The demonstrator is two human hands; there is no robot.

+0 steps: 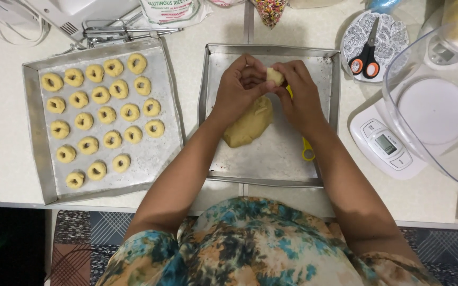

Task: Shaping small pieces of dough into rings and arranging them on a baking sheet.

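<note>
Pale yellow dough piece (275, 76) sits pinched between the left hand (241, 87) and right hand (300, 92), both closed on it, above the metal tray (271, 164) at frame centre, over the dough lump (249, 125).

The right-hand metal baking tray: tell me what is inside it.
Inside the right-hand metal baking tray lies a lump of yellow dough. A yellow-handled tool is partly hidden under the right hand, so its kind is unclear. Both hands hold a small dough piece above it.

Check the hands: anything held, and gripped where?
Both hands hold one small dough piece. The left hand and right hand pinch it at its sides with their fingertips, above the dough lump in the metal tray.
</note>
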